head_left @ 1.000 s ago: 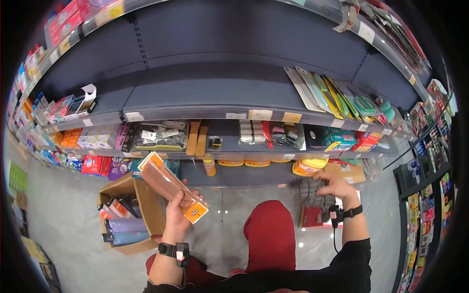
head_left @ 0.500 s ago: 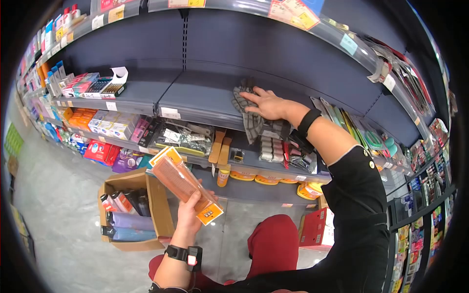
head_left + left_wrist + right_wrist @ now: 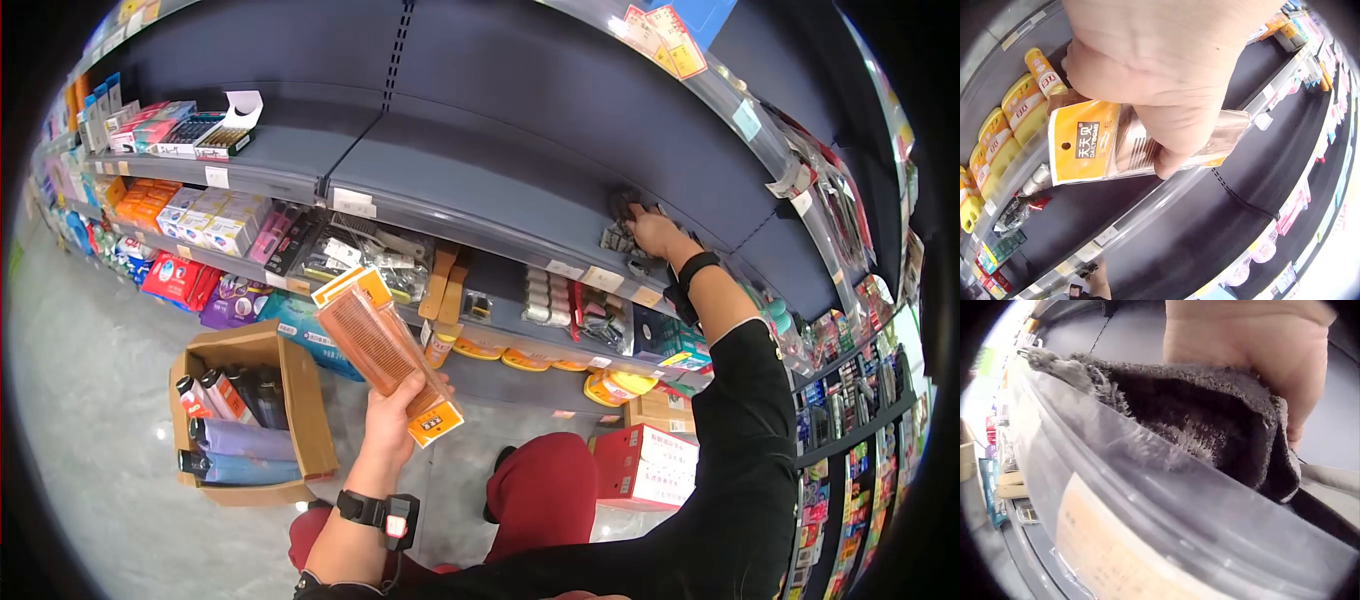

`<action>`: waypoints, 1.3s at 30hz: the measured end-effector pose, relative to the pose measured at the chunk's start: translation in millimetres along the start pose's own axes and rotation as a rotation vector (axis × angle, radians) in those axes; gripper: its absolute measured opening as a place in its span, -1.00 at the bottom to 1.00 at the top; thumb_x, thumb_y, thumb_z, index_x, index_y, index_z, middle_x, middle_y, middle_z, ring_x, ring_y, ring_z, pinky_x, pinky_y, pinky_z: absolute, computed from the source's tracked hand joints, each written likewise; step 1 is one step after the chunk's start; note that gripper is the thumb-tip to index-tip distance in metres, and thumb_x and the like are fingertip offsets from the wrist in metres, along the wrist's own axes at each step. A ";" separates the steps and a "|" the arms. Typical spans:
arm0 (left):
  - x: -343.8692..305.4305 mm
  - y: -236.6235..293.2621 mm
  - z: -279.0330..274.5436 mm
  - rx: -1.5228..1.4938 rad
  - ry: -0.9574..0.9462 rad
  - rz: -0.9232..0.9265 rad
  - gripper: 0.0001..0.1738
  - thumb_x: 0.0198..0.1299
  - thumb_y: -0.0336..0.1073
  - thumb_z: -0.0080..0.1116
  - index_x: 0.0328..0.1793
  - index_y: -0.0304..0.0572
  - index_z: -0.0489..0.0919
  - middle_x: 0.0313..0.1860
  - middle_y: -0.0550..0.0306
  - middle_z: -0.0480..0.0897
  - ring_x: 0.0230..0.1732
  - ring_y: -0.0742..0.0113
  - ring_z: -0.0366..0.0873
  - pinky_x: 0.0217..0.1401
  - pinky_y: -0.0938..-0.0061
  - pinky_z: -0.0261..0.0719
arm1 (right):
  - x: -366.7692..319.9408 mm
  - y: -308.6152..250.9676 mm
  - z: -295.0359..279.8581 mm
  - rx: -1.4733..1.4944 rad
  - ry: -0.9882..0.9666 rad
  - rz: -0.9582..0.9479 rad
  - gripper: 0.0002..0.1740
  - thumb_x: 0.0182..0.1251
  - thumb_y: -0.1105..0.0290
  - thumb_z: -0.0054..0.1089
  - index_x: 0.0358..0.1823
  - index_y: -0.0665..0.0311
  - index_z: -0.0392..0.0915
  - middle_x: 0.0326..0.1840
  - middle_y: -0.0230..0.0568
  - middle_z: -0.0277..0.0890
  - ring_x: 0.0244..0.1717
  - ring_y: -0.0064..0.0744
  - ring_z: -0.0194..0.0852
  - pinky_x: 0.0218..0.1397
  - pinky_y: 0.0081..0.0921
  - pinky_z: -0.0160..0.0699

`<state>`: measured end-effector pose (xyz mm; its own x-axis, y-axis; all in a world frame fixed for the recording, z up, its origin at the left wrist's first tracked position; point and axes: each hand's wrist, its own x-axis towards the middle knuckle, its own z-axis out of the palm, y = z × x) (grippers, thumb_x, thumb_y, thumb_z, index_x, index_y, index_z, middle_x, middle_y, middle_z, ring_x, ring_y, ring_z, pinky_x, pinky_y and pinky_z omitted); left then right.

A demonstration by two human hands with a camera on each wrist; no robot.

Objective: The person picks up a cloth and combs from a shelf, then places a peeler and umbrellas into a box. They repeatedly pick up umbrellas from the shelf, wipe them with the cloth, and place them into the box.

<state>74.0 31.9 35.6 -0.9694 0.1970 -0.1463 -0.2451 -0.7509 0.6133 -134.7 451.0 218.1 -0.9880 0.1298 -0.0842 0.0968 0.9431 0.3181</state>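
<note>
In the head view, my left hand [image 3: 395,408] grips a stack of packaged combs [image 3: 362,342], thumb across the front. The combs are brown in clear sleeves with orange and white cards. The left wrist view shows the thumb pressed over a sleeve beside its orange card [image 3: 1085,144]. My right hand [image 3: 658,236] reaches onto the middle shelf [image 3: 480,185] and holds a grey checked cloth [image 3: 616,238] against it. Up close in the right wrist view, the bunched cloth [image 3: 1179,375] lies under the palm, behind the clear price-label strip [image 3: 1129,475]; most fingers are hidden.
A cardboard box [image 3: 315,425] of bottles stands on the floor at left. Small boxes [image 3: 190,130] occupy the shelf's left end. Below are packaged goods [image 3: 375,262] and yellow tubs [image 3: 615,388]. A red and white carton [image 3: 650,465] sits by my knee.
My right hand went from hanging low with the cloth up onto the shelf, then slid right along it. The left hand keeps holding the packaged combs. The view has shifted.
</note>
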 end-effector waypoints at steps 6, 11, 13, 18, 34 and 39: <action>-12.2 2.9 -0.4 0.019 -0.009 0.042 -0.34 0.22 -0.19 0.28 0.38 -0.30 0.30 -0.15 -0.15 0.65 -0.13 0.01 0.69 -0.02 0.21 0.68 | -39.0 -0.4 -9.6 0.066 0.228 -0.220 -0.51 0.31 0.33 0.10 0.26 0.30 0.44 0.06 0.25 0.55 0.15 0.15 0.49 0.26 -0.20 0.43; -20.8 5.6 0.1 0.056 -0.034 0.065 -0.34 0.23 -0.20 0.26 0.38 -0.32 0.30 -0.15 -0.15 0.65 -0.13 0.02 0.69 -0.02 0.21 0.68 | -107.5 -26.9 -45.1 0.392 0.096 -0.437 -0.55 0.31 0.38 0.12 0.23 0.26 0.50 0.16 0.12 0.51 0.22 0.06 0.43 0.32 -0.27 0.36; -22.2 4.1 -2.1 0.086 -0.016 0.075 -0.34 0.23 -0.21 0.25 0.38 -0.33 0.30 -0.14 -0.15 0.64 -0.13 0.02 0.68 -0.02 0.21 0.68 | -135.6 -41.5 -50.2 0.487 0.109 -0.572 -0.57 0.31 0.44 0.09 0.22 0.25 0.50 0.19 0.02 0.48 0.25 -0.03 0.39 0.35 -0.33 0.33; -25.4 2.3 -3.6 0.117 -0.015 0.076 -0.35 0.24 -0.20 0.25 0.38 -0.31 0.30 -0.13 -0.15 0.64 -0.12 0.01 0.68 0.00 0.19 0.67 | -199.1 -95.7 -41.0 0.723 -0.156 -0.855 -0.60 0.31 0.50 0.09 0.19 0.24 0.53 0.11 -0.11 0.48 0.21 -0.16 0.40 0.33 -0.37 0.34; -15.6 1.9 -7.5 0.154 0.040 0.069 -0.36 0.23 -0.23 0.25 0.38 -0.31 0.30 -0.14 -0.13 0.64 -0.13 0.02 0.68 -0.01 0.19 0.67 | -33.9 -23.5 -1.4 0.055 0.133 -0.080 -0.34 0.42 0.05 0.01 0.51 -0.03 0.15 0.34 0.27 0.30 0.37 0.21 0.24 0.41 -0.01 0.19; -11.6 -1.4 -3.6 0.147 0.008 0.062 -0.38 0.25 -0.24 0.24 0.37 -0.30 0.30 -0.14 -0.13 0.65 -0.14 0.03 0.68 -0.03 0.20 0.68 | -72.4 -47.7 -37.6 0.669 0.035 -0.356 -0.51 0.32 0.43 0.09 0.30 0.17 0.45 0.29 -0.02 0.35 0.34 -0.03 0.29 0.44 -0.31 0.19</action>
<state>85.5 28.3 33.7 -0.9829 0.1472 -0.1104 -0.1808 -0.6610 0.7283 -72.4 385.1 244.5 -0.9755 -0.2163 -0.0407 -0.1871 0.9122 -0.3645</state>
